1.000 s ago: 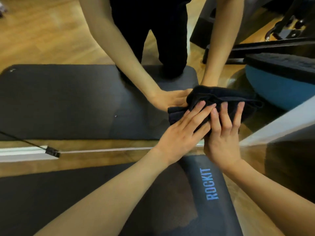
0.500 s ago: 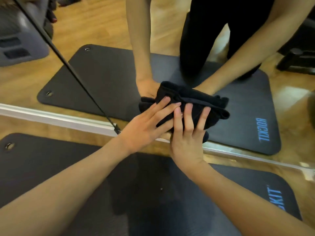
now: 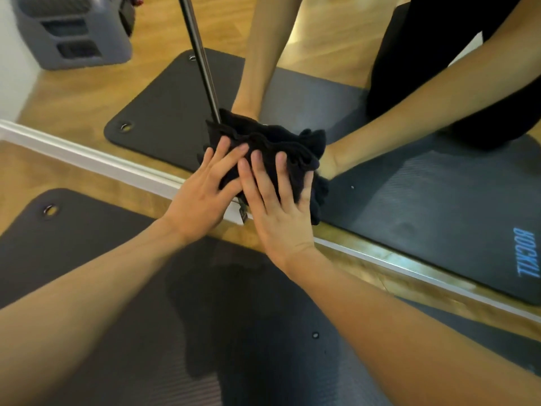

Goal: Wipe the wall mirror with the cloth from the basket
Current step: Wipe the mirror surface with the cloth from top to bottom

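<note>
A bunched black cloth (image 3: 272,148) is pressed flat against the wall mirror (image 3: 336,92) near its bottom edge. My left hand (image 3: 202,191) lies on the cloth's left part, fingers spread. My right hand (image 3: 278,200) presses beside it, fingers spread over the cloth's middle and right. Both palms push the cloth on the glass. The mirror shows my arms and the cloth from the other side. No basket is in view.
A dark exercise mat (image 3: 146,332) lies under my arms on the wood floor. A white strip (image 3: 87,159) runs along the mirror's base. A thin metal pole (image 3: 199,54) slants up from the cloth. A grey plastic unit (image 3: 73,27) appears at top left.
Both hands have slid the cloth leftward along the bottom of the mirror, past the pole. The view has shifted left with them.
</note>
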